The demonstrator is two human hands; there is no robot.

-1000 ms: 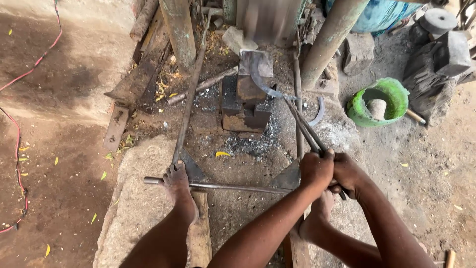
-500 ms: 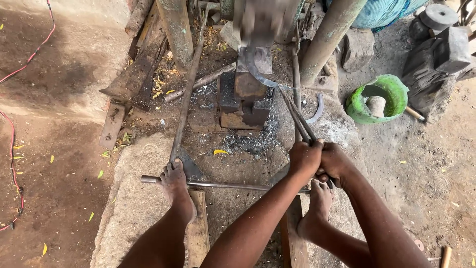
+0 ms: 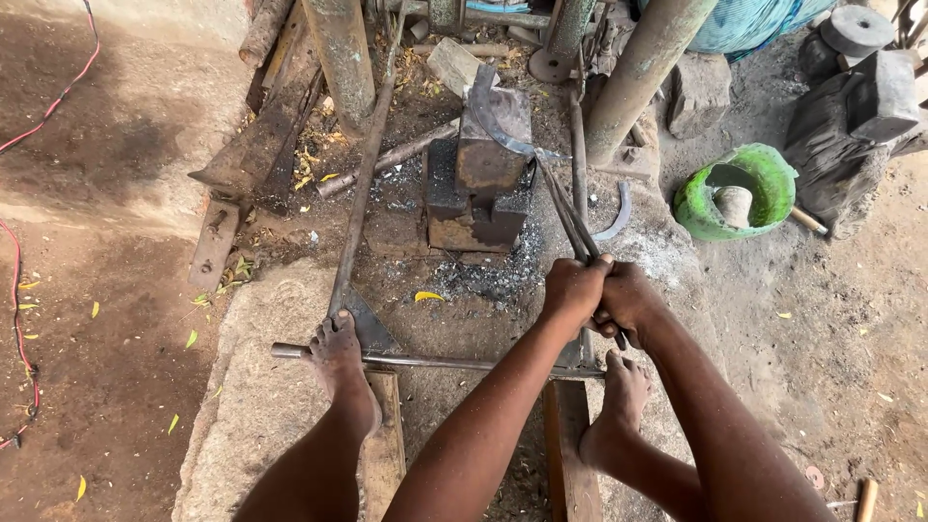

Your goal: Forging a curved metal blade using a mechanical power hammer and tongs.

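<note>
Dusty outdoor forge floor, left hand (image 3: 572,290) and right hand (image 3: 628,300) both clenched around long tongs (image 3: 565,217), tongs pinching curved blade (image 3: 493,121) atop iron anvil block (image 3: 478,188), green bucket (image 3: 739,193) nearby.

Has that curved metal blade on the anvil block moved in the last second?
Cannot tell for sure. The curved metal blade held in the long tongs lies across the top of the rusty anvil block, much as before; the camera itself shifted.

The curved metal blade (image 3: 493,121) lies on the rusty iron anvil block (image 3: 478,188) (tongs (image 3: 565,217) reach it from the hands (image 3: 599,295)); the green plastic bucket (image 3: 764,188) stands right.
</note>
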